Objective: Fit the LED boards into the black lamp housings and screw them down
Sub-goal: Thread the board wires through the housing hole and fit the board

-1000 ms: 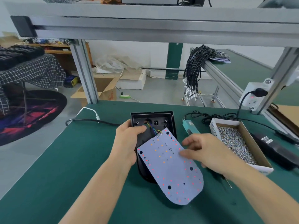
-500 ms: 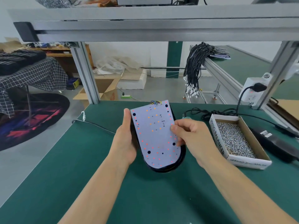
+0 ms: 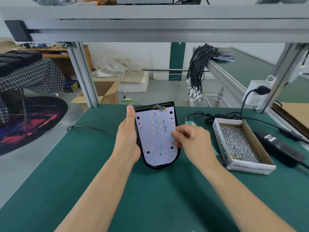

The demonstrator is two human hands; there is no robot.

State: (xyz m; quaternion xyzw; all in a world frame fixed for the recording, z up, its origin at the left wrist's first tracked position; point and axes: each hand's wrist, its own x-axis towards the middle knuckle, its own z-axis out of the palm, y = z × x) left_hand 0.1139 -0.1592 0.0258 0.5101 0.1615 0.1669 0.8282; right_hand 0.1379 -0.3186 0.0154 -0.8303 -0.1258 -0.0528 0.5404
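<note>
Holding the black lamp housing point(image 3: 177, 154) from its left side, your left hand point(image 3: 127, 139) wraps the edge with the thumb extended upward along the rim and the remaining fingers hidden behind the shell. Your left forearm enters from the lower left and rises diagonally toward the centre of the green table point(image 3: 50, 190). The white LED board point(image 3: 156, 136), dotted with red and orange emitters, lies face up inside the housing and fills almost all of its opening; a narrow black margin shows along the top and around the rounded lower end. Coloured wires point(image 3: 160, 108) arch from the board's top edge into the housing. Your right hand point(image 3: 190, 141) comes in from the lower right, fingers curled, with its fingertips point(image 3: 174, 135) meeting the right edge of the board; whether they pinch the board or merely press on it cannot be told. Just behind that hand a teal tool point(image 3: 190, 123) lies on the table. Further right stands a cardboard box point(image 3: 220, 144) filled with small silver screws point(image 3: 237, 143), well apart from the housing.
</note>
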